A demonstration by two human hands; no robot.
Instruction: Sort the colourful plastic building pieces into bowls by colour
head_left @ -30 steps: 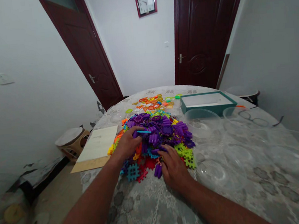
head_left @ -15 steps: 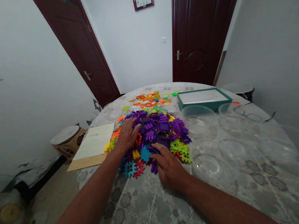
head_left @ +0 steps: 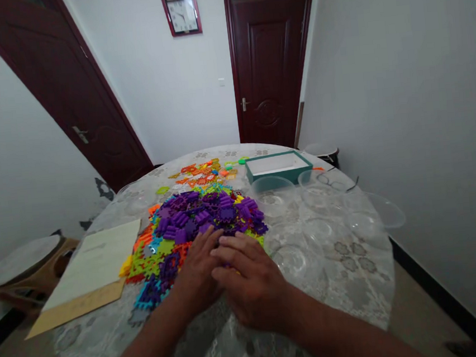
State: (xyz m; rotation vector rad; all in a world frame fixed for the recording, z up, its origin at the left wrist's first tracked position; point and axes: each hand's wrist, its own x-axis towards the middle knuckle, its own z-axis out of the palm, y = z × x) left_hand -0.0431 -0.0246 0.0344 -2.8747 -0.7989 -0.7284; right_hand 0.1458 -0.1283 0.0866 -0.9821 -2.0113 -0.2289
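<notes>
A heap of plastic interlocking building pieces (head_left: pixel 191 216) lies on the table, mostly purple on top, with green, orange, red and blue ones around its edges. At the near side of this heap my two hands meet. My left hand (head_left: pixel 200 272) has its fingers bent together and pointing away from me. Across its fingertips reaches my right hand (head_left: pixel 251 278), fingers close together and curled. What lies between them is hidden; only a bit of purple and yellow shows beneath the right fingers.
On the left lies an open paper booklet (head_left: pixel 94 259). Several clear plastic bowls (head_left: pixel 294 260) stand to the right, near a green-rimmed white box (head_left: pixel 279 166) and eyeglasses (head_left: pixel 334 179). Small orange pieces (head_left: pixel 201 173) are scattered behind the heap. A stool (head_left: pixel 22 258) stands at the left.
My hands have come together at the near side of the heap; before, they were apart, the left one on its left side. The view has turned to the right.
</notes>
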